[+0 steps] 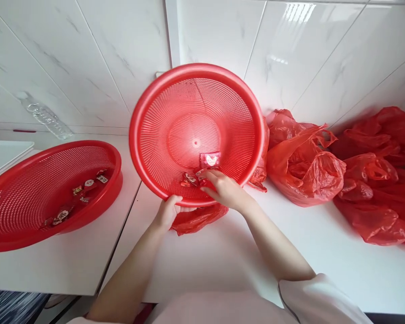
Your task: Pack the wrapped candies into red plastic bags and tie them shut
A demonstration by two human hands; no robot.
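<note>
A red perforated plastic basket [202,101] is tilted up so that its inside faces me. My left hand [167,213] grips its lower left rim, with the thumb over the edge. Reaching in over the lower right rim, my right hand [222,189] has its fingers curled around a small wrapped packet [200,172] near the basket's lower wall. A pink and red packet with a white mark [211,159] lies just above those fingers. To their left are a few small wrapped pieces [188,179]. A crumpled red plastic bag [197,220] shows under the basket.
At the left, a second red basket [116,177] leans with several small wrapped pieces [84,191] inside. A clear plastic bottle [47,118] lies by the tiled wall. Several red plastic bags [307,171] crowd the right side of the white table [256,270]. A white tray [6,150] sits far left.
</note>
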